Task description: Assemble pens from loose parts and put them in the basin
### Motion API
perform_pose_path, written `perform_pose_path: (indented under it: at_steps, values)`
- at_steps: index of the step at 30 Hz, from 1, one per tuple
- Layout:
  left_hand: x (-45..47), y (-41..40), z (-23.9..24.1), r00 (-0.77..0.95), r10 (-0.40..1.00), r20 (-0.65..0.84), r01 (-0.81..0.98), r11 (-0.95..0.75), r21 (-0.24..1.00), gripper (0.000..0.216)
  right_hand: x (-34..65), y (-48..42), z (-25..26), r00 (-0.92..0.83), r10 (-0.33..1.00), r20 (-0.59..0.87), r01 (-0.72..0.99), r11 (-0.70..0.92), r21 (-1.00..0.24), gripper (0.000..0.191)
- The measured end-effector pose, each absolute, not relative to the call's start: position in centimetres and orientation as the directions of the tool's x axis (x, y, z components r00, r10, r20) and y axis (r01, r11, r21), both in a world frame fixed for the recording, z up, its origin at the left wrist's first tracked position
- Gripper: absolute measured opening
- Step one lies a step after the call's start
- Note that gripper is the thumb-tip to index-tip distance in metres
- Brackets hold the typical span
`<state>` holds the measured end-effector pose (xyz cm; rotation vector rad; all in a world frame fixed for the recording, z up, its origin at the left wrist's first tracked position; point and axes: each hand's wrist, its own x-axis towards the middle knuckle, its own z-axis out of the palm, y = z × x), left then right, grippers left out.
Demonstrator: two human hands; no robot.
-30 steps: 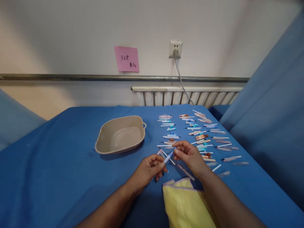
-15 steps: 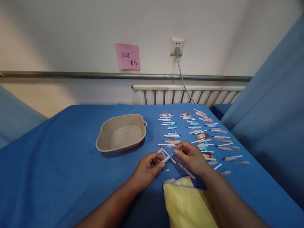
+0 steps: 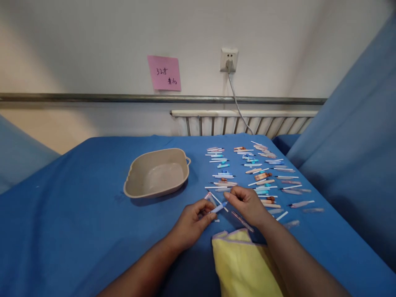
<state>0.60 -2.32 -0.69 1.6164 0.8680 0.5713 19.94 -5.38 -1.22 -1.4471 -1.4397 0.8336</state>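
My left hand (image 3: pixel 192 222) is closed around the lower end of a light blue pen barrel (image 3: pixel 219 207), which slants up to the right. At the barrel's upper end my right hand (image 3: pixel 249 203) is closed in a pinch. Whatever lies between its fingertips is too small to make out. Just beyond the left fingers, a thin white refill (image 3: pixel 218 199) lies crossed with clear pen parts on the blue cloth. A pinkish clear tube (image 3: pixel 243 221) rests below the right hand. One small whitish piece (image 3: pixel 217 220) is beside the left fingertips.
A beige plastic basin (image 3: pixel 157 171) stands at the left on the blue bed cloth (image 3: pixel 77 206). Rows of pen parts and white refills (image 3: pixel 256 165) spread across the right side. A folded yellow cloth (image 3: pixel 244 264) lies between my forearms. Behind are a metal rail (image 3: pixel 123 98) and a plugged-in socket (image 3: pixel 229 60).
My right fingertips have shifted slightly up and left at the barrel's tip. My left hand keeps its hold on the barrel. The whole view has moved slightly.
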Motion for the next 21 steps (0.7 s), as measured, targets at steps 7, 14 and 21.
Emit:
perform_pose_path:
  at_steps: [7,14,21]
  values:
    - [0.74,-2.31,-0.75,0.589,0.788,-0.178,0.233,0.045,0.971,0.021,20.5,-5.57,-1.28,0.14,0.98,0.141,0.291,0.095,-0.952,0.047]
    - [0.87,-2.24,-0.73,0.563,0.792,-0.236,0.145,0.186,0.972,0.03,19.74,-5.18,-1.33,0.157,0.987,0.01,-0.021,0.013,-1.0,0.051]
    - [0.8,-2.13,-0.68,0.563,0.783,-0.264,0.082,0.265,0.961,0.035,19.6,-5.09,-1.52,0.186,0.982,0.029,-0.056,0.04,-0.998,0.05]
